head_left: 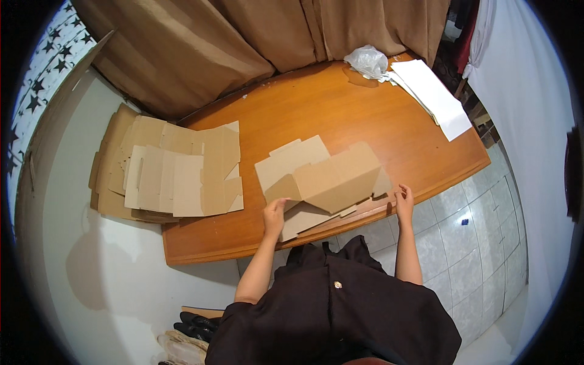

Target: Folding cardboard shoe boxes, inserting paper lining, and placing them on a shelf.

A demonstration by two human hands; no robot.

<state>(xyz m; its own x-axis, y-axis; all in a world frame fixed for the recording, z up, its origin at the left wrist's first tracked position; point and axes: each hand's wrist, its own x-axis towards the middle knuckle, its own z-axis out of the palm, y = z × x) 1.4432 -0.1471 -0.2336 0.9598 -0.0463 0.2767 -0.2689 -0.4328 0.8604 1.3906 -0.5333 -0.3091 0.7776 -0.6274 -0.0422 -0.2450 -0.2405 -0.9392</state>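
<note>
A partly folded brown cardboard box (337, 176) lies near the front edge of the table, some panels raised and others flat. At its near left corner, my left hand (274, 218) is closed on a cardboard flap, thumb and fingers at the edge. My right hand (404, 202) hovers just off the box's right end, beside a small side flap (382, 184). Its fingers are bent but apart, and I see nothing between them.
Flattened cardboard boxes (182, 170) are stacked at the left of the wooden table (274, 109). White sheets (432, 97) and a crumpled clear plastic bag (367, 61) lie at the far right. Brown curtains (255, 36) hang behind; black shoes (198, 325) sit low at left.
</note>
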